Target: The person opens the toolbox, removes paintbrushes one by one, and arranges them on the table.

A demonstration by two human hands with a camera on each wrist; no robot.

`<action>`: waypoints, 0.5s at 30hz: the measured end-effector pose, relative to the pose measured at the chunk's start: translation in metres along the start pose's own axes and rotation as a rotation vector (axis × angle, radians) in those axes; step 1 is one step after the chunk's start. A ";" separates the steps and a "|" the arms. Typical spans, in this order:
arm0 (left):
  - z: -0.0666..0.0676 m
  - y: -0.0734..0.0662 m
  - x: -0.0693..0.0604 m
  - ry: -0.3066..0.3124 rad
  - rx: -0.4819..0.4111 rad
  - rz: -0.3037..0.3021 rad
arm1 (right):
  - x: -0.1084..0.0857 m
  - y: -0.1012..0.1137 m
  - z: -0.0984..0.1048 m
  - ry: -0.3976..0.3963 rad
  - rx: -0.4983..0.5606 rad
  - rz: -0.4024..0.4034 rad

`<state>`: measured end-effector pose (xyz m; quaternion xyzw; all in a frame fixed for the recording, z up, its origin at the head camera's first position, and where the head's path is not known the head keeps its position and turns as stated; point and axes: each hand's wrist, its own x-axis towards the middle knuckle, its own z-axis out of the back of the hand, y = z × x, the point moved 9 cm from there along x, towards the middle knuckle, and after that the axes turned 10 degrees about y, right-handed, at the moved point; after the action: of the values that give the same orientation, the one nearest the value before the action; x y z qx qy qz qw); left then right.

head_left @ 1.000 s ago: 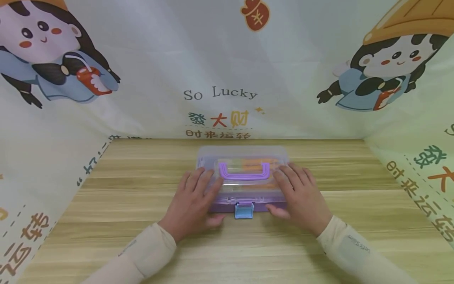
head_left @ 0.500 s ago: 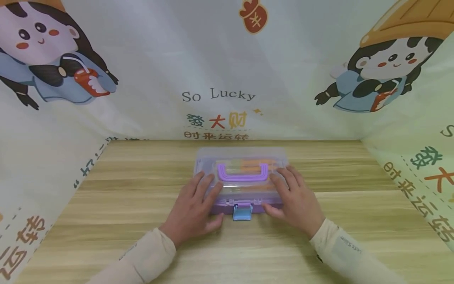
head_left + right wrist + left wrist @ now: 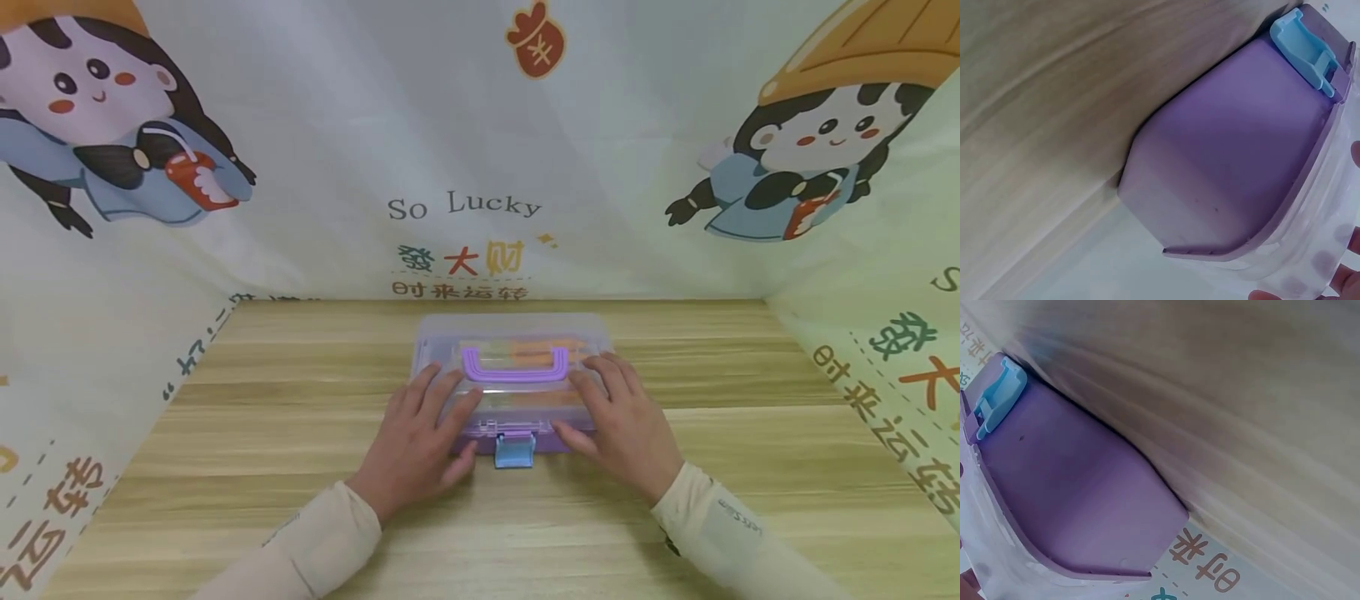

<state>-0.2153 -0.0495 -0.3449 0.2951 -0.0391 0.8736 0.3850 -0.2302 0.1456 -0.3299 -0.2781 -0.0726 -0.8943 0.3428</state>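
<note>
The left hand (image 3: 415,440) and right hand (image 3: 632,425), fingers spread, wide, touched opposite sides of the rectangular, clear-lidded purple plastic box (image 3: 517,402).

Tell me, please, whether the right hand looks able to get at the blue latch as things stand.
Probably yes: the right hand is at the front of the box, close beside the blue latch, and nothing shows between them. The left hand, on the other side, leaves the latch uncovered.
</note>
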 end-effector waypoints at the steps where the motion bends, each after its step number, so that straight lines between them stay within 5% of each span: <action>1: 0.000 0.000 0.001 0.009 0.002 0.005 | 0.001 0.000 0.000 0.001 -0.001 0.002; 15: 0.008 0.007 0.015 0.010 -0.003 0.033 | 0.010 0.001 0.006 0.019 -0.060 0.038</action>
<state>-0.2241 -0.0468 -0.3295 0.2894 -0.0433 0.8813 0.3709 -0.2325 0.1409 -0.3196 -0.2812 -0.0374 -0.8920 0.3520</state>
